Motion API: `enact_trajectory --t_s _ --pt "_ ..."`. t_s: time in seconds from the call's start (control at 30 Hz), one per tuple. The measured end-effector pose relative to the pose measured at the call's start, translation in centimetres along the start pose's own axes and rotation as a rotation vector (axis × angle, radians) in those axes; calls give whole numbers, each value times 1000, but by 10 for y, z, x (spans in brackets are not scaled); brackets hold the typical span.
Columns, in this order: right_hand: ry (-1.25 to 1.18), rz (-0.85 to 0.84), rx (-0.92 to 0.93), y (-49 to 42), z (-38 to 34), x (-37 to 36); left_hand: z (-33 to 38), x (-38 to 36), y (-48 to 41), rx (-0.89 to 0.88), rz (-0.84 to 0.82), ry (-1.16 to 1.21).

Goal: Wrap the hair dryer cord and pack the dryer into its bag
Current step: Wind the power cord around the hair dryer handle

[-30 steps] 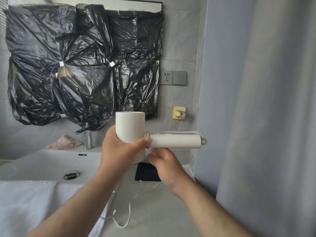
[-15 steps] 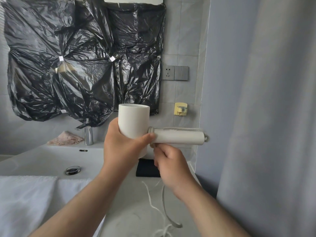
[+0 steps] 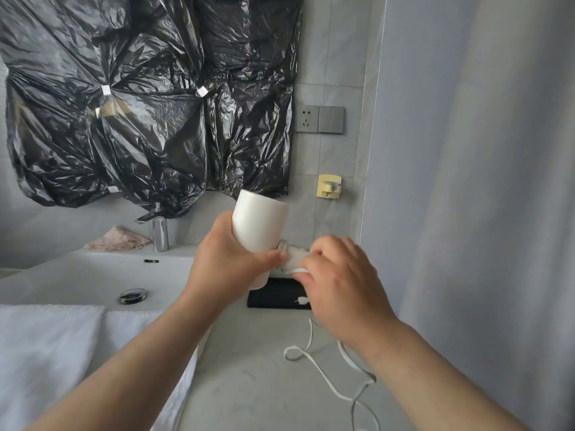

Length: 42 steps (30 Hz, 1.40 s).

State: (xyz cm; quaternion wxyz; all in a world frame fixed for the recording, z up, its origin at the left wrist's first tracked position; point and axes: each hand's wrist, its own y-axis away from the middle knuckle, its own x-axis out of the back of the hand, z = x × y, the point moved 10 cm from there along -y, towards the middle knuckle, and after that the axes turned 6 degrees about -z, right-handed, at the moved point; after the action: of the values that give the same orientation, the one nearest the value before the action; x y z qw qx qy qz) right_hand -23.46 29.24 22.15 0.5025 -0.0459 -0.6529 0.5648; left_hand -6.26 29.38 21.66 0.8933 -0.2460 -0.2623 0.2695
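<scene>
Covering dryer (image 3: 259,223) handle now, right hand (image 3: 337,283), previously underneath.

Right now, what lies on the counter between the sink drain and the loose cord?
In the head view, between the sink drain and the cord lie the basin rim, then bare grey counter, crossed above by the left forearm.

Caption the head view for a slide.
Left hand steadies white hair dryer; right hand wraps its cord around the handle.
</scene>
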Motion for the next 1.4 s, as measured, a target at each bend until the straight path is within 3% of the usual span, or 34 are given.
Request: enact_trajectory --t_s 0.07,0.2,0.4,0.6,0.77,1.1,1.3,1.4 --pt "-50 -28 -22 0 3 1 5 -1 -1 -7 -36 0" --pt "-387 -213 -99 -1 13 -16 19 -9 1 -63 -135 -58" --pt "-567 -151 -87 1 18 -10 32 -17 7 -174 -234 -169" --pt "-670 -131 -187 -2 32 -9 36 -22 12 -230 -175 -291" --pt "-837 -114 -431 6 49 -17 47 -25 21 -211 -101 -539" --pt "-857 -145 -390 5 52 -11 39 -20 14 -178 -133 -286" --pt "-892 -138 -513 11 64 -21 41 -22 19 -183 -174 -309" --pt "-831 -140 -487 8 62 -17 44 -15 20 -218 -144 -317"
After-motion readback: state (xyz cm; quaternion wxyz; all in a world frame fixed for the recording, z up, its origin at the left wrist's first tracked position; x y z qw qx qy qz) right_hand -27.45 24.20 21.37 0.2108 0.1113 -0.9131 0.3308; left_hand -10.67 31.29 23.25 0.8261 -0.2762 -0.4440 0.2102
